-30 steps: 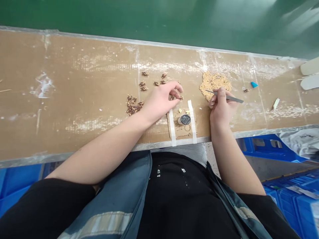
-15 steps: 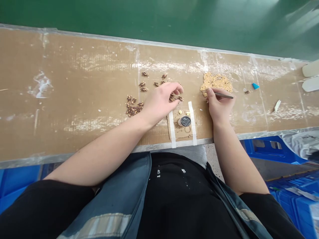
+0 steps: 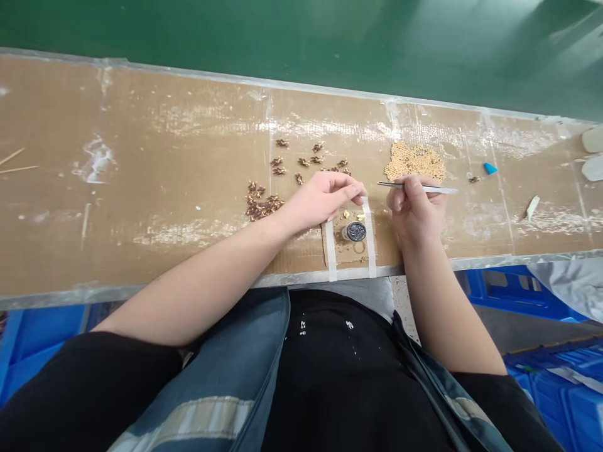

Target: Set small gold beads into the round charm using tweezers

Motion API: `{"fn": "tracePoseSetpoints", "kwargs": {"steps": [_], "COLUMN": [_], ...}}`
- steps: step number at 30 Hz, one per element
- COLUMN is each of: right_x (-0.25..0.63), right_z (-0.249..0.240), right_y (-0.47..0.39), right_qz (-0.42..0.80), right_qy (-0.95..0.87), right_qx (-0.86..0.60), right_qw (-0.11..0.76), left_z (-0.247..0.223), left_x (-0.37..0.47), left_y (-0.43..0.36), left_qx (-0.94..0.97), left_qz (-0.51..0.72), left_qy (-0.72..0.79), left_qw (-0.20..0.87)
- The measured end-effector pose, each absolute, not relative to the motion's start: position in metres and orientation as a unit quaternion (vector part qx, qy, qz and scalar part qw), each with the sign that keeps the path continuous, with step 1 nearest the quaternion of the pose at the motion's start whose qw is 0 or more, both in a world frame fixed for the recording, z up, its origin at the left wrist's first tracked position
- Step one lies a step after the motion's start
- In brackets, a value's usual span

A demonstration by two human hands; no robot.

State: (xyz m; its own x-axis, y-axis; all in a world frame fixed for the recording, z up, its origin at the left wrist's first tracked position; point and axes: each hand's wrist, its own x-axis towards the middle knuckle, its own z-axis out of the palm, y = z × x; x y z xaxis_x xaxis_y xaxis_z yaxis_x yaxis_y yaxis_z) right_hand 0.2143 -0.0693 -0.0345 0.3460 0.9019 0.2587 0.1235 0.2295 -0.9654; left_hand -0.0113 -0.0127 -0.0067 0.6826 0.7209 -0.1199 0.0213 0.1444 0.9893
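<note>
- Pot with dark top: sits on the worktop between two white tape strips.
- Left hand: just beyond the pot, thumb and fingertips pinched together; whether they hold something small, I cannot tell.
- Right hand: beyond and right of the pot, gripping tweezers, tips near the left fingertips but apart.
- Yellow beads: farther beyond, right of the pot; brown clusters: left of and beyond it.
- Step, I judge: fine tweezer work between the hands; next calls for steady alignment of tips.
</note>
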Motion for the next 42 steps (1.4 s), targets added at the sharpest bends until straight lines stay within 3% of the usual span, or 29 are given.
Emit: {"fn": "tracePoseSetpoints", "kwargs": {"steps": [5,13,42], "right_x": [0.203,0.201,0.191], "right_z": [-0.035,-0.039,-0.033], "right_y": [-0.068,-0.067,-0.070], "right_qz": [0.413,0.441,0.364], "right_qy": [-0.443,-0.432,-0.465], "right_qx": [-0.491,-0.487,-0.514], "right_qw": [0.626,0.618,0.623], "left_z": [-0.006,-0.009,-0.006], "left_x": [-0.007,-0.004,-0.004], "left_y": [-0.017,-0.017,-0.017], "left_qx": [0.577,0.536,0.500], "left_qz": [0.243,0.248,0.249], "left_qy": [0.295,0.299,0.307], "left_qw": [0.722,0.750,0.771]}}
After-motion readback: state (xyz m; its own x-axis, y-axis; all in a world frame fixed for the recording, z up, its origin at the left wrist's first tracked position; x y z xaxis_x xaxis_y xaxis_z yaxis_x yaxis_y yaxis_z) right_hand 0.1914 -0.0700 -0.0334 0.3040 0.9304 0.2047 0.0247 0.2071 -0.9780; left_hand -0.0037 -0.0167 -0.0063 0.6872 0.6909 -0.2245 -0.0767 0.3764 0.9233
